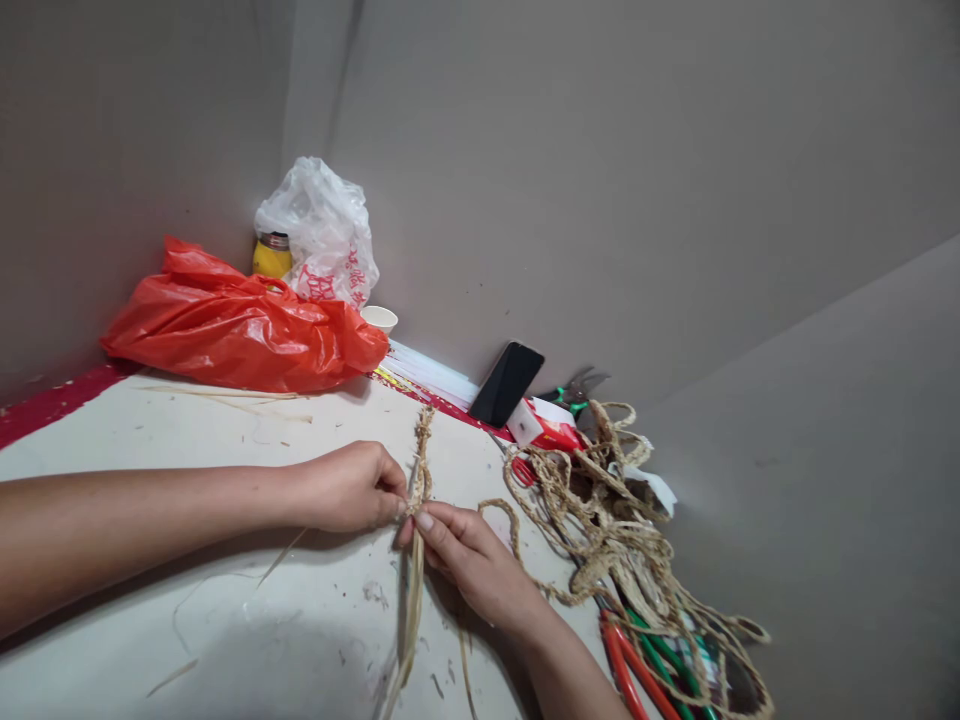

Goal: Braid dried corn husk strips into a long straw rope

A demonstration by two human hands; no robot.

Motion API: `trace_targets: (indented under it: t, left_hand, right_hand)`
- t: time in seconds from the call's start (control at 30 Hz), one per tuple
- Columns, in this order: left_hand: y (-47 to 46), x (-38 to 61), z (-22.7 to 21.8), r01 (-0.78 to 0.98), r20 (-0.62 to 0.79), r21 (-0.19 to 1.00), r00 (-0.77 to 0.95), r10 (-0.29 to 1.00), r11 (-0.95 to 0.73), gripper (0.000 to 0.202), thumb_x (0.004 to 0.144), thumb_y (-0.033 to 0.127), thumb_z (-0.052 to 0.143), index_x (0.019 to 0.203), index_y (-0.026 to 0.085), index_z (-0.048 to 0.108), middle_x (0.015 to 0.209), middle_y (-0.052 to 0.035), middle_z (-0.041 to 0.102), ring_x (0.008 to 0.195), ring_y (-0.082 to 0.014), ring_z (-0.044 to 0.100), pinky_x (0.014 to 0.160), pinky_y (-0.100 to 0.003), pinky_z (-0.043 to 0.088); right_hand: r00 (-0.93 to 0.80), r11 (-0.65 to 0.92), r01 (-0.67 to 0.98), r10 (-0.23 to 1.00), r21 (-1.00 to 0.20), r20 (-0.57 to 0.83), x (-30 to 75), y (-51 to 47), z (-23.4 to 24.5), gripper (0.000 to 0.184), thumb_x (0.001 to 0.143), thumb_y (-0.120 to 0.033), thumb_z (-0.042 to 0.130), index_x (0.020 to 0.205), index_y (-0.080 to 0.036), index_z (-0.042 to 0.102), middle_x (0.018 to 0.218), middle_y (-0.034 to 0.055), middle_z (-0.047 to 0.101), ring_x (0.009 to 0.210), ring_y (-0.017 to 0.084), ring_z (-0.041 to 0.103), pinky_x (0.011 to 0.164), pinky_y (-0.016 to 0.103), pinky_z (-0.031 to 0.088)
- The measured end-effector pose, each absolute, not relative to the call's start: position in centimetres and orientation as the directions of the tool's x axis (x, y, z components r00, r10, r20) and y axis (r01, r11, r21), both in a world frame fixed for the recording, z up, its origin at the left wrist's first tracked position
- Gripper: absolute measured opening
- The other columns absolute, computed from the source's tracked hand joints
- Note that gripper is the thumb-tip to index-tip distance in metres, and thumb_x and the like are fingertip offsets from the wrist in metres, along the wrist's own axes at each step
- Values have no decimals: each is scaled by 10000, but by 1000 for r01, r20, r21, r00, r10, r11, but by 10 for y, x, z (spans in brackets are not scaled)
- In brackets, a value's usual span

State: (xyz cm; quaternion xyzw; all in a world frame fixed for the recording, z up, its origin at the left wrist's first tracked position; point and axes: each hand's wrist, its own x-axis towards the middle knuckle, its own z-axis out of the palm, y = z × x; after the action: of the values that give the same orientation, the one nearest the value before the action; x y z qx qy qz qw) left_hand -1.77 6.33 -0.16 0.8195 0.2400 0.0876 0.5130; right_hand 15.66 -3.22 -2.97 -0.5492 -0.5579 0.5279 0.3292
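Note:
A straw braid (423, 455) runs up and away from me over the white table, its far end frayed. Loose straw strands (411, 610) trail from it toward the near edge. My left hand (352, 488) pinches the braid from the left side, fingers closed at its lower end. From the right, my right hand (472, 555) grips the same spot between thumb and fingers, just where the loose strands begin. The two hands' fingertips nearly meet there, and they hide the point where braid and strands join.
A red plastic bag (247, 330), a yellow jar (271, 257), a clear bag (322, 225) and a white cup (379, 319) stand at the back. A phone (508, 384) leans by the wall. Right of my hands lie tangled braided rope (611, 540) and red-handled pliers (626, 665).

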Motion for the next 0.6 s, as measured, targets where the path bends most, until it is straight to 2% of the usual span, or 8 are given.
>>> trace_targets:
  t: [0.17, 0.3, 0.43, 0.5, 0.6]
  left_hand:
    - [64, -19, -2, 308, -108, 878, 873, 476, -366, 243, 712, 198, 472, 739, 163, 711, 638, 8, 640, 546, -95, 461, 521, -186, 326]
    - [57, -19, 2, 341, -49, 804, 854, 517, -487, 240, 722, 190, 471, 711, 188, 711, 625, 4, 642, 558, -104, 490, 548, -197, 323]
    - [53, -18, 5, 355, 10, 736, 845, 534, -576, 263, 743, 197, 439, 644, 174, 682, 570, 2, 594, 527, -101, 444, 531, -215, 297]
    - [56, -18, 3, 361, -20, 768, 839, 544, -528, 245, 737, 195, 442, 646, 161, 667, 562, 11, 572, 527, -92, 431, 521, -202, 300]
    - [62, -17, -2, 350, -125, 861, 848, 514, -368, 196, 721, 222, 485, 687, 144, 662, 593, 17, 578, 547, -86, 459, 520, -183, 331]
  right_hand:
    - [-185, -148, 292, 961, -945, -208, 156, -32, -29, 398, 891, -484, 436, 844, -155, 655, 564, -48, 320, 522, 98, 272, 482, 234, 184]
    - [-202, -119, 324, 960, -939, -191, 156, -32, -28, 409, 892, -489, 426, 843, -153, 653, 553, -53, 307, 516, 99, 267, 482, 234, 190]
    - [-203, -97, 360, 963, -928, -179, 156, -31, -26, 407, 891, -489, 426, 799, -156, 640, 559, -46, 339, 528, 105, 296, 492, 234, 218]
    - [-193, -90, 371, 966, -924, -172, 155, -31, -26, 406, 890, -487, 427, 766, -157, 629, 563, -40, 350, 542, 110, 311, 500, 235, 230]
    - [-183, -106, 371, 966, -923, -184, 155, -32, -25, 396, 890, -482, 429, 730, -163, 603, 559, -41, 335, 540, 111, 295, 498, 235, 224]
